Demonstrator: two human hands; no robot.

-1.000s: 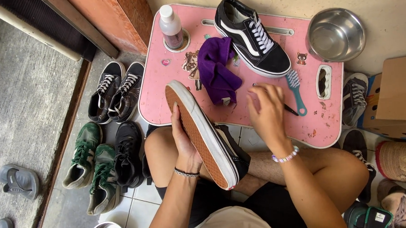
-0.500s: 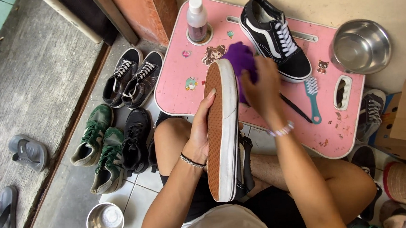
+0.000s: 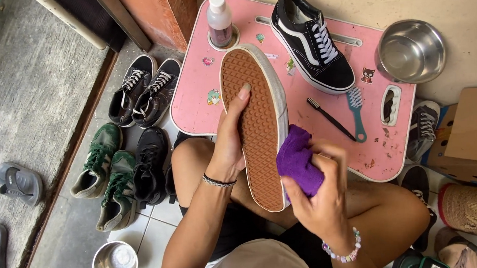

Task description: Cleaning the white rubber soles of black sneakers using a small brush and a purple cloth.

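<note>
My left hand [image 3: 231, 137] grips a sneaker [image 3: 257, 122] turned sole up, showing its brown waffle sole and white rubber edge, above my lap and the near edge of a pink lap table [image 3: 196, 95]. My right hand [image 3: 321, 194] holds a bunched purple cloth [image 3: 296, 161] pressed against the white side of that sneaker near the heel. On the table stands the matching black sneaker [image 3: 312, 42] with white laces and a white stripe, upright.
A clear bottle with a white cap [image 3: 219, 19] sits in the table's cup hole. A black brush [image 3: 329, 118] and a teal brush [image 3: 357, 112] lie on the table. A steel bowl [image 3: 410, 50] rests at the far right. Several shoes [image 3: 134, 133] line the floor left; a cardboard box [image 3: 466, 135] stands right.
The held sneaker has turned so its full sole faces up. My right hand has taken the purple cloth off the table and brought it down to the shoe's side near the heel.
</note>
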